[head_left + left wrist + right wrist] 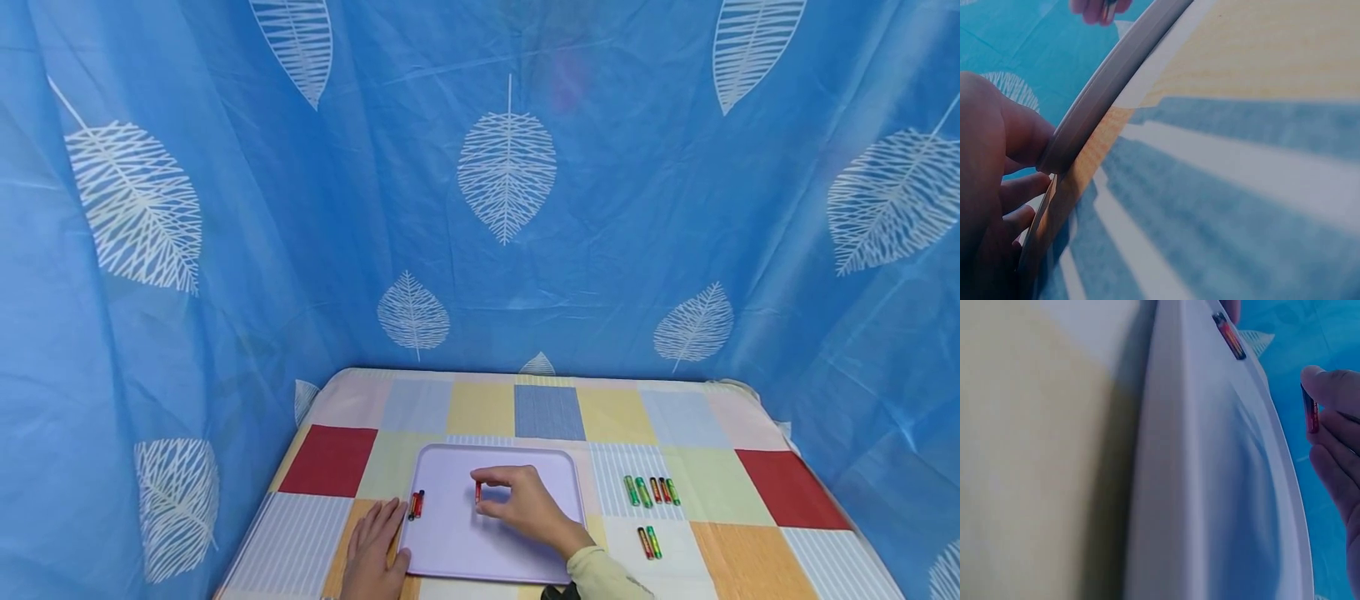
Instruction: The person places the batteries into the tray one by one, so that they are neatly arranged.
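My right hand [525,508] is above the middle of the pale lilac tray [517,562], pinching a small red battery [477,492] by its ends between thumb and fingers. The right wrist view also has this pinched battery [1310,411], black at one end. Two red and black batteries [416,505] lie side by side at the tray's left edge. My left hand [372,550] lies beside that edge with fingers extended. In the left wrist view, its thumb touches the tray's rim [1104,94].
Right of the tray, a row of several green and red batteries [643,492] lies on the patchwork tablecloth [735,550]. Nearer me are a red battery [645,543] and a green one [655,542]. A blue leaf-patterned curtain [600,208] surrounds the table's back and sides.
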Demonstrator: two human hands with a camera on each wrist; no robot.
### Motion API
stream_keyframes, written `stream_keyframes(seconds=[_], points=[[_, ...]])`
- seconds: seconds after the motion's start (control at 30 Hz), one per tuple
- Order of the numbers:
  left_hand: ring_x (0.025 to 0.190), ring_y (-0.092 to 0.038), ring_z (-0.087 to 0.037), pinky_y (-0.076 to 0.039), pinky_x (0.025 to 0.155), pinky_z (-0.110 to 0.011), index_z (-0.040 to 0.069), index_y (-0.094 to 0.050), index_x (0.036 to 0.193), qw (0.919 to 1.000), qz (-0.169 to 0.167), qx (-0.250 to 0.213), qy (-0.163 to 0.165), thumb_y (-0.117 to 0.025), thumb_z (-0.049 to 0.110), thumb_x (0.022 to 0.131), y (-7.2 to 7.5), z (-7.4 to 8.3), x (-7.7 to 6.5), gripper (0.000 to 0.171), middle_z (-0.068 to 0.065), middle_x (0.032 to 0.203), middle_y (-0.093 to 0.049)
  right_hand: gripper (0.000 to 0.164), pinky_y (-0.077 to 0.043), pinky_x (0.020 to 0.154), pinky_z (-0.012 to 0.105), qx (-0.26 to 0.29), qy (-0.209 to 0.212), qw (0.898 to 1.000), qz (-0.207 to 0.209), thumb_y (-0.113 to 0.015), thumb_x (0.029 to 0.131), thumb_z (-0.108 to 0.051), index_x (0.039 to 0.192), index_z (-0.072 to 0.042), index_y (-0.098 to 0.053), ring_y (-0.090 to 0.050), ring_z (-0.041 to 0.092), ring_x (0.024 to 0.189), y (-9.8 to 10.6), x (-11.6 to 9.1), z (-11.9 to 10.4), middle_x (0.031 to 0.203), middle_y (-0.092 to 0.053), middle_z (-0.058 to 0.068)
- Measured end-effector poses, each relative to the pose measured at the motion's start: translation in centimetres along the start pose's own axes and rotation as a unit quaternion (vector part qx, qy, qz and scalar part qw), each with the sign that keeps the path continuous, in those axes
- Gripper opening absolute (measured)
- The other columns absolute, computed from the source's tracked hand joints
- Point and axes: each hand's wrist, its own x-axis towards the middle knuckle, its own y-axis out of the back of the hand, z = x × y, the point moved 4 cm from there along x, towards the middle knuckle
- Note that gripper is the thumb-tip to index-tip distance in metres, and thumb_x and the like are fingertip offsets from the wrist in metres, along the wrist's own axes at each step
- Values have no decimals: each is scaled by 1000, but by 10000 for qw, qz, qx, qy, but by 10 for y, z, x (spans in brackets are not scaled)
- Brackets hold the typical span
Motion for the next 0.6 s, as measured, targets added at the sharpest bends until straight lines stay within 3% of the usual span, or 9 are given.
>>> stream_keyframes(seconds=[0.27, 0.6], points=[[158, -32, -52, -13, 130, -73, 2, -59, 155, 10000, 29, 78, 41, -71, 3, 89, 1, 3, 2, 68, -23, 163, -54, 41, -65, 101, 32, 253, -86, 9996, -135, -90, 88, -8, 127, -3, -80, -79, 22, 113, -26, 15, -8, 125, -82, 8], [157, -33, -54, -14, 129, -75, 0, -59, 154, 10000, -9, 67, -13, -72, 5, 89, 1, 2, 1, 67, -24, 162, -54, 41, -64, 101, 29, 144, 13, 9997, -206, -90, 88, -8, 128, -5, -81, -77, 14, 115, -51, 25, -13, 125, -82, 3]])
